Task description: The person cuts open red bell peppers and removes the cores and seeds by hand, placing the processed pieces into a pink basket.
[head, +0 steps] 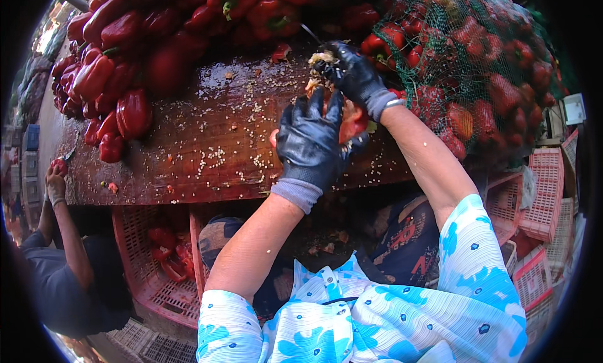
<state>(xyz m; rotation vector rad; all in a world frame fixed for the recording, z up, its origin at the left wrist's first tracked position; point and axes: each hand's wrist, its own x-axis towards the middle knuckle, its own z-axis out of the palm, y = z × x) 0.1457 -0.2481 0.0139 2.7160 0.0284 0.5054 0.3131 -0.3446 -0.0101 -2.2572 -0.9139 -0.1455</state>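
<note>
Both my hands wear black-coated gloves with grey cuffs, over a wet wooden table (pixel 212 141) strewn with pepper seeds. My left hand (pixel 313 136) is closed around a red bell pepper (pixel 351 122), which shows between and beside its fingers. Just above it, my right hand (pixel 351 73) holds a pale, seedy pepper core (pixel 322 59) at its fingertips. A thin metal blade (pixel 310 33) juts up from behind the right hand; its handle is hidden. Whole red bell peppers (pixel 134 113) are heaped along the table's far side and left.
A green mesh sack (pixel 471 70) full of red peppers stands at the right. Below the table edge, a pink plastic crate (pixel 155 292) holds pepper pieces (pixel 172 254). Plastic crates (pixel 541 193) are stacked at the right. Another person's hand (pixel 55 184) holds a pepper at far left.
</note>
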